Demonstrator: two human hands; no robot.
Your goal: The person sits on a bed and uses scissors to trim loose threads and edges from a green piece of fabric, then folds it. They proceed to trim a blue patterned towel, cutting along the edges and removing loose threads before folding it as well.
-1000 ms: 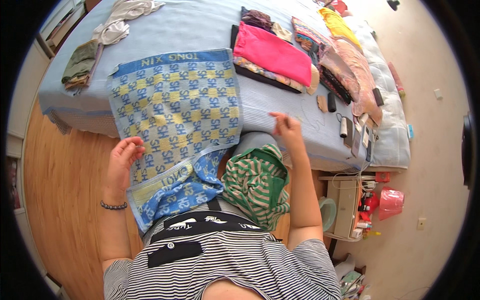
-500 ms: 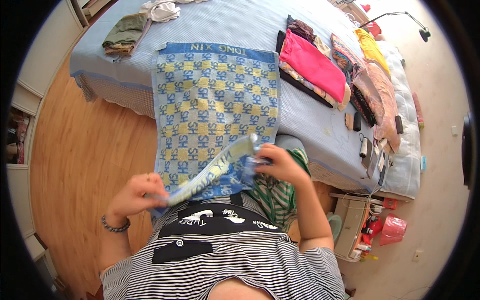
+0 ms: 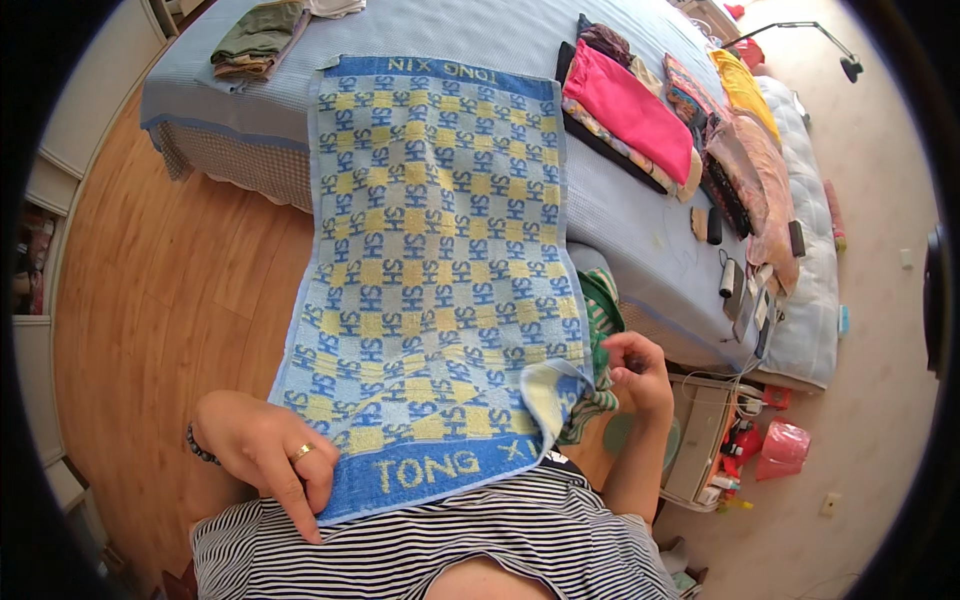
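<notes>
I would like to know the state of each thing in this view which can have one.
Towel: spread out, near right corner curled over.
Left hand: at the towel's near left corner, index finger extended.
Right hand: beside the towel, fingers bent, nothing seen held.
Striped cloth: rumpled, partly hidden.
Pink cloth: folded, on other cloths.
Green cloth: folded, atop a pile.

One head-worn fisheye camera, held upright, looks steeply down and forward over the wearer's striped shirt [image 3: 330, 560] at the lower edge. The towel [image 3: 440, 250] lies close below, at frame centre; the bed [image 3: 450, 25] recedes toward the top. Straight edges bend outward.
</notes>
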